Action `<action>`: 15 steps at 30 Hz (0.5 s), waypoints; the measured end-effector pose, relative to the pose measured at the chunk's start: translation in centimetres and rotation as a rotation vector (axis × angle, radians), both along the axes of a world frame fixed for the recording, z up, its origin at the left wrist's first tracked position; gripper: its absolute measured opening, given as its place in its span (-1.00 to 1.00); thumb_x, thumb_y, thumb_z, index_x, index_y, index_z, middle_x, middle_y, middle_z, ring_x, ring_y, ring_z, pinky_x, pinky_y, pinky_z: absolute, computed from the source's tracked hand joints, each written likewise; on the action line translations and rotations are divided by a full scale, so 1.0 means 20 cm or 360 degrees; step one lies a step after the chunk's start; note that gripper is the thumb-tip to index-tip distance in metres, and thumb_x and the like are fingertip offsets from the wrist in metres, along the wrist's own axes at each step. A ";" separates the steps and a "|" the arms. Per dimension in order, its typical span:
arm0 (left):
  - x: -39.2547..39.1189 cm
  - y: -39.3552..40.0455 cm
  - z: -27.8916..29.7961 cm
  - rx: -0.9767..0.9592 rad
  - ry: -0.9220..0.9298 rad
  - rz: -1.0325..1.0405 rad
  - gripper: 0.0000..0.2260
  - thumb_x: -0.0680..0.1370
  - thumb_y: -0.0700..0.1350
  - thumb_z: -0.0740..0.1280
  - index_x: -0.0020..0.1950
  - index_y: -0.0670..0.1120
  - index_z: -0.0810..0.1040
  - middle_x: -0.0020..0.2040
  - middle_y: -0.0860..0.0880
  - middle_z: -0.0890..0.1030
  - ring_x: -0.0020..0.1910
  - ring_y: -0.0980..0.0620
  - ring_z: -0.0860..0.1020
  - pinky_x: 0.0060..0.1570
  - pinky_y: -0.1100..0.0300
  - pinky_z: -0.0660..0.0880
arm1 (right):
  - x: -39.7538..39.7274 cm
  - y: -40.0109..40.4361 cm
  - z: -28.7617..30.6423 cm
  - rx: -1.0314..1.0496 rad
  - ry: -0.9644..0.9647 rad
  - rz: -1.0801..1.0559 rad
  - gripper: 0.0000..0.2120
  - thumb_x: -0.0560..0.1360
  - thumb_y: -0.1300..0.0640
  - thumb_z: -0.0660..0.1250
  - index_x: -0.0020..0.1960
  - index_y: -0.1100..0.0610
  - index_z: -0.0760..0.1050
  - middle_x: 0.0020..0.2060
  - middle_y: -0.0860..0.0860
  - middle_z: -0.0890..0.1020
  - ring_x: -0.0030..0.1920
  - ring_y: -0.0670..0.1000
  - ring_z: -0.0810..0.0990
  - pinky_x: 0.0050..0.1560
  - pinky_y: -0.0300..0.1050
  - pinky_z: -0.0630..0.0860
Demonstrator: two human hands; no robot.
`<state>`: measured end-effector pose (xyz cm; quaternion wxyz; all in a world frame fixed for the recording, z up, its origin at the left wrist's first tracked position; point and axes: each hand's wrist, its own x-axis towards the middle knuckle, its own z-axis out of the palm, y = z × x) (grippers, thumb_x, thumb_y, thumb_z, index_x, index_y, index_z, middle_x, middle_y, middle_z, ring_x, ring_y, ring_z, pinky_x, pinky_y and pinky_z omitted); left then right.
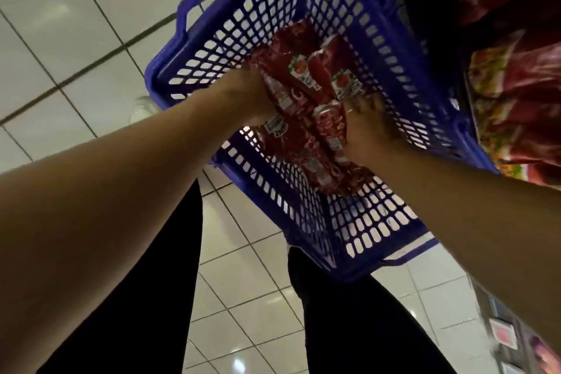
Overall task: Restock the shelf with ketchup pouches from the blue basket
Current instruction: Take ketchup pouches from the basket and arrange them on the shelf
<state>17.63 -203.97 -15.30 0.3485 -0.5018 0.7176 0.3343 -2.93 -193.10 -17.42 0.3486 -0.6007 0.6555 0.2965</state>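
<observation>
a: what sort of place is this?
b: a shop. a blue basket (358, 48) sits on the tiled floor (69, 39), beside a shelf (473, 118) stacked with red packets (522, 76) and small price tags (502, 335) along its edge.

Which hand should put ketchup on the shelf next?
Probably the right hand: it is on the pouches at the blue basket side nearest the shelf. The left hand is farther away.

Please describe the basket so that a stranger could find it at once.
Look at the white tiled floor beside the shelf of red packets. The blue basket stands there, its walls an open plastic lattice. Only it holds ketchup pouches, with both hands inside.
</observation>
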 end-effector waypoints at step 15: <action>0.00 0.07 -0.41 0.0079 -0.0119 0.0767 -0.08 0.41 0.11 0.55 0.60 0.14 0.05 0.46 -0.18 0.41 0.40 -0.27 0.43 0.34 -0.16 0.45 | -0.11 -0.03 -0.01 0.0012 -0.0038 -0.0089 -0.26 0.46 0.15 0.46 0.55 -0.02 0.20 0.44 0.13 0.37 0.44 0.26 0.28 0.36 0.17 0.37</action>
